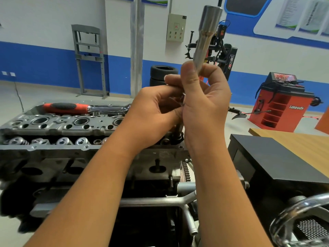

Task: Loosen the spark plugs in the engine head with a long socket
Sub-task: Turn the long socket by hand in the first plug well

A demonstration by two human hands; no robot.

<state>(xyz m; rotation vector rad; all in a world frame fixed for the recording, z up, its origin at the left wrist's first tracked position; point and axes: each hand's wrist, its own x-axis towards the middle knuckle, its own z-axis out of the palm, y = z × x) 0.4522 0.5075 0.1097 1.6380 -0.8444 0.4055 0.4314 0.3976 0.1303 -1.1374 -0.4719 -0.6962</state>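
My right hand (204, 97) grips the lower end of a long silver socket (207, 36), which points up and slightly right above the engine head (53, 125). My left hand (153, 107) is raised against it, its fingers pinching a small metal part at the socket's lower end; that part is mostly hidden between the hands. A ratchet with a red and black handle (71, 107) lies on the far edge of the engine head. The open spark plug wells (81, 121) show along the head's top.
A black box (277, 161) stands on a wooden table at the right. A chrome hand wheel (302, 220) sits at the lower right. Behind are a red wheel balancer (281, 107), a tyre changer, stacked tyres (162, 73) and a grey press frame.
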